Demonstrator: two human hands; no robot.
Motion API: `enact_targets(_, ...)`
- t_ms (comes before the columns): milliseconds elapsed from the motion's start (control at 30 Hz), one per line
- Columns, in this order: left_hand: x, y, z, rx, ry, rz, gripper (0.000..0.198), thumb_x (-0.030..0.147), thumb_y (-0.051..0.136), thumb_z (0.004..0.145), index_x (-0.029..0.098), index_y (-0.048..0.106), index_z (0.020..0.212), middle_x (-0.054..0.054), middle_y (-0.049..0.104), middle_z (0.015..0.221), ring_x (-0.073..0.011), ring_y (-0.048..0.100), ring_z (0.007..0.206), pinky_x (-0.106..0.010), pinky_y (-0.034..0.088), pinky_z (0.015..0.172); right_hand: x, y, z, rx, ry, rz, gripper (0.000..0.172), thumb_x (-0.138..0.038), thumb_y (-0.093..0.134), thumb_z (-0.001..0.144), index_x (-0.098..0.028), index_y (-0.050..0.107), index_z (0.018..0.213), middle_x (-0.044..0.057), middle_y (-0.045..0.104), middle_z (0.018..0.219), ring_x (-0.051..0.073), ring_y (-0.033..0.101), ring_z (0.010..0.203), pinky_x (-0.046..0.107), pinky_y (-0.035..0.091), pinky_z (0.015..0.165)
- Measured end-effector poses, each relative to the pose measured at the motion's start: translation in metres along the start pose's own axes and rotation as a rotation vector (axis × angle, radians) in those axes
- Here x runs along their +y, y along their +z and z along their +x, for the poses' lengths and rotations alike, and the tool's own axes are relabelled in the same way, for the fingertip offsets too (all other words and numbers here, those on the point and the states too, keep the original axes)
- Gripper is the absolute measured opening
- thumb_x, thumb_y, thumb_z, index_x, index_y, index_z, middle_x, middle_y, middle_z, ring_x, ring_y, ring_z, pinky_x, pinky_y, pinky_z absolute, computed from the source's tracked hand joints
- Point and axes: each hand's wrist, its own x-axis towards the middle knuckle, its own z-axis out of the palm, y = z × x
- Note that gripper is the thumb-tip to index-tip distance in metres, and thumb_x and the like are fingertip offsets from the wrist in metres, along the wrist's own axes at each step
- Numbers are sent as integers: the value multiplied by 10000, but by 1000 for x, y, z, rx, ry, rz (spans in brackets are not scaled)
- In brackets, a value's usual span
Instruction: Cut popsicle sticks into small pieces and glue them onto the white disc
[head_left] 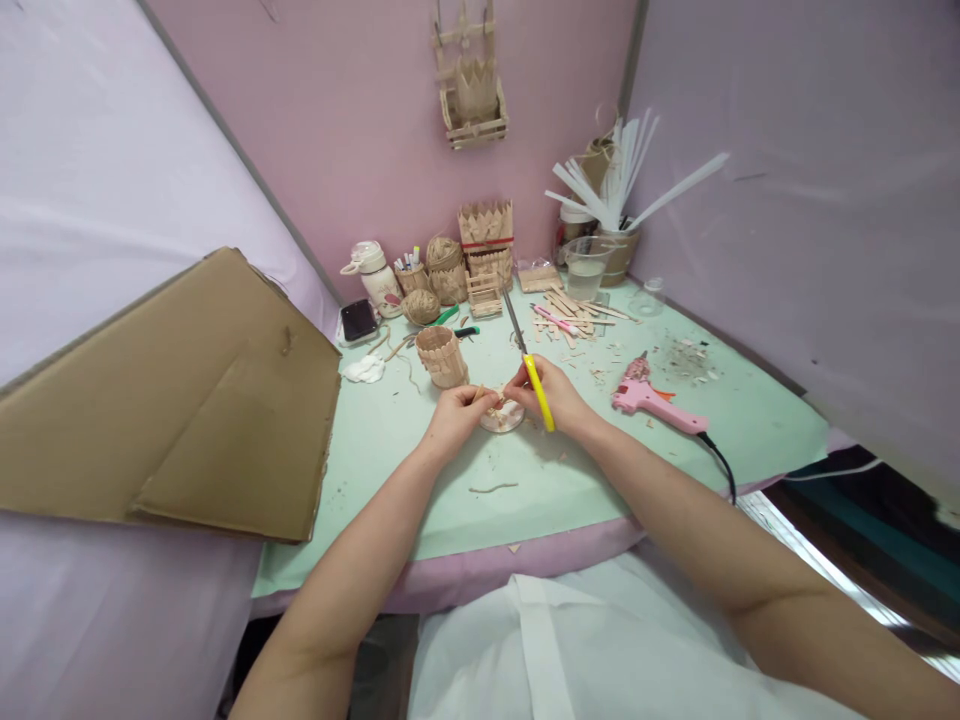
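Observation:
My right hand [556, 392] is closed around scissors with yellow handles [538, 392]; their blades point up and away from me. Its thumb and fingertips also meet at a small pale piece between the hands. My left hand [456, 420] pinches at that same spot, fingers closed; what it holds is too small and covered to name. Beneath the fingertips lies a round, whitish, stained dish or lid [502, 417]. Just beyond my left hand stands a small cup made of wooden sticks [442, 358]. A short piece of twine [493, 488] rests nearer to me.
A pink glue gun [660, 403] lies at the right, its black cord running off the table edge. Loose wooden sticks [574, 312] and a plastic cup of water [586, 270] are behind. Twine balls [421, 307] and a bottle [375, 280] line the back. Cardboard [225, 420] leans left.

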Motion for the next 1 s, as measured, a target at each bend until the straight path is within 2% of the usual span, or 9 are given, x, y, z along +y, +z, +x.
enact_targets(167, -3, -2, 2, -19, 11, -31, 273, 396, 665, 661, 126, 663, 623, -3, 567, 574, -95, 417, 546, -235, 281, 524, 4, 2, 0, 1, -10, -14, 229, -257, 649, 604, -222, 445, 701, -32, 599, 648, 137, 544, 561, 260, 419, 529)
enact_targets(400, 3, 5, 3, -28, -64, -170, 339, 430, 687, 627, 117, 667, 757, -26, 604, 626, -88, 448, 512, -237, 318, 500, -3, 1, 0, 127, 22, -24, 230, -285, 623, 634, -225, 416, 713, -10, 624, 698, 148, 563, 605, 282, 435, 580)
enact_targets(500, 4, 5, 3, -27, -83, -206, 324, 408, 702, 607, 114, 650, 732, -23, 588, 615, -84, 454, 510, -233, 319, 496, -3, 2, 0, 99, 22, -15, 249, -291, 634, 626, -226, 412, 717, -12, 626, 692, 146, 562, 592, 275, 434, 563)
enact_targets(600, 3, 3, 4, -7, -92, -217, 314, 410, 679, 624, 120, 638, 735, 7, 532, 554, -61, 385, 457, -227, 273, 467, 0, 4, -1, 45, 21, -5, 268, -288, 652, 612, -226, 418, 726, -16, 629, 692, 144, 567, 586, 264, 433, 542)
enact_targets(733, 2, 0, 5, 2, -92, -180, 335, 432, 647, 636, 118, 642, 753, 18, 490, 516, -57, 336, 426, -234, 235, 452, 2, 5, -1, 11, 29, -2, 268, -295, 657, 616, -222, 429, 733, -16, 624, 684, 144, 573, 587, 259, 437, 538)
enact_targets(867, 0, -2, 5, 27, -60, -84, 306, 418, 613, 651, 123, 624, 730, -11, 557, 613, -58, 355, 444, -236, 250, 464, -1, 1, -1, 69, 44, -37, 251, -312, 646, 625, -218, 437, 726, -19, 598, 676, 141, 553, 592, 262, 425, 545)
enact_targets(1000, -5, -5, 7, 44, -6, 89, 248, 369, 570, 681, 124, 612, 689, 32, 474, 530, -68, 332, 457, -230, 229, 467, -4, -2, -1, 106, 51, -70, 224, -304, 620, 640, -215, 429, 717, -24, 594, 688, 130, 540, 588, 254, 412, 548)
